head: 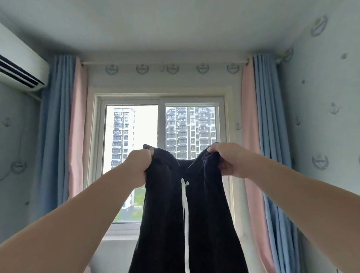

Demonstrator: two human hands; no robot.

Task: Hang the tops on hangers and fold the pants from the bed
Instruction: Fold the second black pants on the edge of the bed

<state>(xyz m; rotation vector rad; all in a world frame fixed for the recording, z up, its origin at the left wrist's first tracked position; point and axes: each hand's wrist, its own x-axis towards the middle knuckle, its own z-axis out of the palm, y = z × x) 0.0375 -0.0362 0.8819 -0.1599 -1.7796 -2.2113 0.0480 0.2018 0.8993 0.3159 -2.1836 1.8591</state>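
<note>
A pair of black pants point(164, 217) hangs in the air in front of the window, held up by its waistband. A white drawstring point(185, 214) dangles down the middle of the fabric. My left hand point(138, 165) grips the left end of the waistband in a closed fist. My right hand point(229, 160) pinches the right end, fingers bunched in the cloth. Both arms reach forward and up. The lower legs of the pants run out of the bottom of the frame. The bed, the tops and the hangers are out of view.
A window point(160, 156) with high-rise blocks outside is straight ahead. Pink and blue curtains point(61, 132) hang on both sides. An air conditioner point(16, 63) is mounted high on the left wall. Patterned wallpaper covers the right wall point(328, 121).
</note>
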